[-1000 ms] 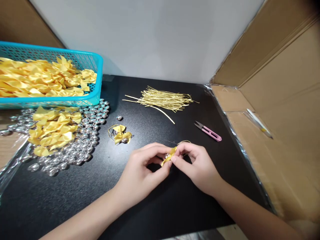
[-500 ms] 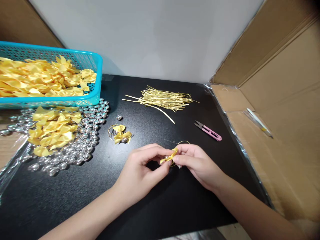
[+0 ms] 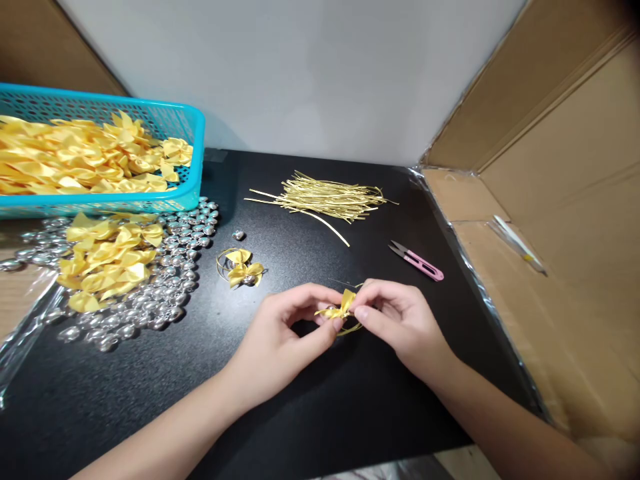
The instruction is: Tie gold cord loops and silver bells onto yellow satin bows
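- Since half a second earlier, the two hands had lifted slightly toward the far side of the surface, and the thin gold wire loop that had arched above the right fingers now hung just below the bow.
- The left hand was closed in a pinch, thumb and forefinger gripping the left end of a small yellow bow.
- The right hand met it from the other side, fingertips pressed together on the bow's right end, the other fingers curled in.
- The bow sat between the two hands, held just above the black surface, near its front middle.
- Left of the hands and beyond them, two finished bows with wire loops lay on the surface, a single silver bead just behind them.
- Farther left, a heap of loose yellow bows rested on a spread of silver beads.
- A teal basket behind that heap held many more bows.
- A bundle of gold wires lay toward the back of the surface.
- Pink thread snips lay to the right of it, nearer the hands.
- An open cardboard box stood at the right edge, a white pen-like tool lying inside it.
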`<state>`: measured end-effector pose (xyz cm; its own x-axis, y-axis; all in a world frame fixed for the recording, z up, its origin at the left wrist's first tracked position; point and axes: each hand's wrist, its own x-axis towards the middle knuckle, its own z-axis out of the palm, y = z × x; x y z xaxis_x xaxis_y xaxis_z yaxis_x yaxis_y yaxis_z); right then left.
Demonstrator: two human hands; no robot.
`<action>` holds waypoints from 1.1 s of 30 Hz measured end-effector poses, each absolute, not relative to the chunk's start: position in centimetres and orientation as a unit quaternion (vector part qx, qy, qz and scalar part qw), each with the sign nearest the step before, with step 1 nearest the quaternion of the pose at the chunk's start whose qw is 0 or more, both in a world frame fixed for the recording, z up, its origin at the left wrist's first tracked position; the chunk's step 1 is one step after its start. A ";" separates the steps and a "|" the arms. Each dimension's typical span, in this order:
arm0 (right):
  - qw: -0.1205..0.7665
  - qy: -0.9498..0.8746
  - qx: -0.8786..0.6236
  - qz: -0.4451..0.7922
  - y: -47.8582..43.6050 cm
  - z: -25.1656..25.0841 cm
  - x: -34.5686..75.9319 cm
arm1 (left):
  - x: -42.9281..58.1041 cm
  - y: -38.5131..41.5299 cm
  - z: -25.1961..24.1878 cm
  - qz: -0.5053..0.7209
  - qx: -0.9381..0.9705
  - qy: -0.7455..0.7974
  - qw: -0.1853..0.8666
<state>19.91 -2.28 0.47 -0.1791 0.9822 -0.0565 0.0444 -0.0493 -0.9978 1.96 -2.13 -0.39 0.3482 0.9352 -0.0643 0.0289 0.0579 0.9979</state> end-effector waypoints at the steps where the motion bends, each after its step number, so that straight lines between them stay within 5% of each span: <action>1: 0.435 -0.564 -0.478 0.514 -2.4 0.5 19.8 | 2.0 -2.1 -0.4 0.382 0.566 0.423 0.595; 10: 0.434 -0.632 -0.479 0.427 -2.6 0.6 19.7 | 2.0 -2.2 -0.3 0.347 0.533 0.430 0.641; 24: 0.385 -0.686 -0.481 0.387 -2.4 0.3 19.8 | 2.0 -2.1 0.0 0.349 0.596 0.443 0.572; 29: 0.434 -0.749 -0.417 0.278 -2.4 0.4 20.0 | 1.9 -2.1 -0.2 0.348 0.539 0.432 0.634; 33: 0.447 -0.724 -0.420 0.316 -2.4 0.6 19.9 | 1.9 -2.1 -0.1 0.348 0.535 0.431 0.638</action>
<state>19.87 -2.36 0.58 -0.2479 0.8900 0.3828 0.3249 0.4486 -0.8326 1.90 -2.09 -0.15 0.3861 0.9052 -0.1776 0.0181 0.1851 0.9826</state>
